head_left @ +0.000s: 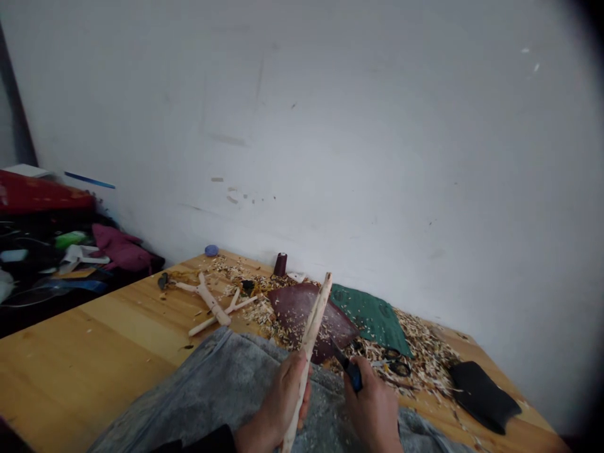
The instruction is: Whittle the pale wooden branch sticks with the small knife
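My left hand (285, 391) is closed around a peeled wooden stick (313, 327), which stands tilted upward with its tip toward the wall. In my right hand (372, 402) is a knife (350, 368) with a dark blue-black handle, its blade angled up and left toward the stick but apart from it. Below both hands lies a grey cloth (221, 384) sprinkled with shavings. Behind the stick are a maroon sheet (295, 308) and a green sheet (372, 314). A pair of scissors (399, 366) rests just beyond my right hand.
Peeled forked branches (212, 301) lie on the wooden table (94, 340) at left. Wood shavings (429, 346) are heaped at right, near a black flat piece (484, 395). A maroon thread spool (280, 264) stands by the white wall (330, 126). Piled belongings (117, 246) sit far left.
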`<state>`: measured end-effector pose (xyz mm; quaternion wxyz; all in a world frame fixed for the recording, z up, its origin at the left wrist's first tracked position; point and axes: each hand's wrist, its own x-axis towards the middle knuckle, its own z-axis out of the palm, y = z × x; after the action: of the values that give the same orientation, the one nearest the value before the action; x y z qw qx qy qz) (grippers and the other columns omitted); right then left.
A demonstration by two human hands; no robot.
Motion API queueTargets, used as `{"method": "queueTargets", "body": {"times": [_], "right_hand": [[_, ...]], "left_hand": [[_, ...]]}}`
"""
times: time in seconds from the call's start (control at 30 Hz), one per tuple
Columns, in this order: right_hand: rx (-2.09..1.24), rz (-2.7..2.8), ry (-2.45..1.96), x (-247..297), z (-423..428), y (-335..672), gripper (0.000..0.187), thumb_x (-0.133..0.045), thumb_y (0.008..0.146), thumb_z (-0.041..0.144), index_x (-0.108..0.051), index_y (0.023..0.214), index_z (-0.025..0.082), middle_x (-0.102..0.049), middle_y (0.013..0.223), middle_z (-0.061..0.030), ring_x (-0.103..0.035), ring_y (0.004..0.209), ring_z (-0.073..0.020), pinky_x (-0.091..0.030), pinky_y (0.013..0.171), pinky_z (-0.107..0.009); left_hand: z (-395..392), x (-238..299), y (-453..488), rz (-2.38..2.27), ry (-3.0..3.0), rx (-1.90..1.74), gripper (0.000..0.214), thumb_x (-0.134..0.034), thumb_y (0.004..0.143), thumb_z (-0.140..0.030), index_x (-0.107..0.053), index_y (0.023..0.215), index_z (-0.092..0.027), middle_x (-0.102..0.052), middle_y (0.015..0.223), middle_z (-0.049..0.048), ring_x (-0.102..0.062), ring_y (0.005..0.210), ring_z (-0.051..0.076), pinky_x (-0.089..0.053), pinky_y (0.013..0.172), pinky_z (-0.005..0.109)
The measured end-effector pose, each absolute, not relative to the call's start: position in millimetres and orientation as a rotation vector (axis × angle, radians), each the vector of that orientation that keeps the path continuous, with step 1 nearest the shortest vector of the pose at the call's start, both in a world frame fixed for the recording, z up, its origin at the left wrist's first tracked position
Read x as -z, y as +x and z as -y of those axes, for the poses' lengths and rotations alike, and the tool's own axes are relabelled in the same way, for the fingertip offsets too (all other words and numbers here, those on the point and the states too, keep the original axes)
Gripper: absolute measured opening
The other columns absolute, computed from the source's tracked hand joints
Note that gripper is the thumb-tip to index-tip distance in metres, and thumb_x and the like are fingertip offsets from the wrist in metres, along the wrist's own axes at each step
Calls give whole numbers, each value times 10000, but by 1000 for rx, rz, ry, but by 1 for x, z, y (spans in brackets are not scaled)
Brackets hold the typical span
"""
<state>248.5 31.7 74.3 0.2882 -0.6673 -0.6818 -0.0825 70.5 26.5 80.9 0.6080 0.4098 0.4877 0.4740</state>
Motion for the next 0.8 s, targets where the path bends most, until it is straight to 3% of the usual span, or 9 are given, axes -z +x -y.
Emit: {"method": "queueTargets", "body": {"times": [0.17,0.4,0.63,0.8], "right_hand": [[81,1861,-1675,-75,-32,247,219,-491,903,285,-666,1020,224,-755,755,-29,-732,675,-231,-481,584,-271],[-71,1921,-1590,-79,-31,244,278,-500,926,289,-685,1126,235,-751,1076,-64,-728,920,-223,-542,763,-292],[-123,1989,-1719,-80,-33,246,319,-553,949,363,-694,1228,300,-739,1171,-71,-730,975,-255,-556,801,-337],[-123,2024,-1726,-86,-30,242,277,-556,953,335,-713,1174,277,-766,1087,-63,-740,928,-246,-548,776,-318]], "left_hand": [[-25,-88,69,-1158,1070,-1154,536,-473,797,-777,-460,761,-243,-449,500,-88,-356,336,81,-251,317,212],[-25,-90,68,-1194,1114,-1119,270,-565,820,-488,-470,782,-238,-464,531,-89,-385,371,85,-278,340,205],[-26,-87,71,-998,1087,-1079,347,-554,806,-555,-493,922,-233,-502,611,-96,-414,372,68,-314,332,183],[-22,-91,72,-968,1108,-1025,311,-527,808,-538,-479,855,-234,-501,603,-94,-367,334,55,-254,302,182]]}}
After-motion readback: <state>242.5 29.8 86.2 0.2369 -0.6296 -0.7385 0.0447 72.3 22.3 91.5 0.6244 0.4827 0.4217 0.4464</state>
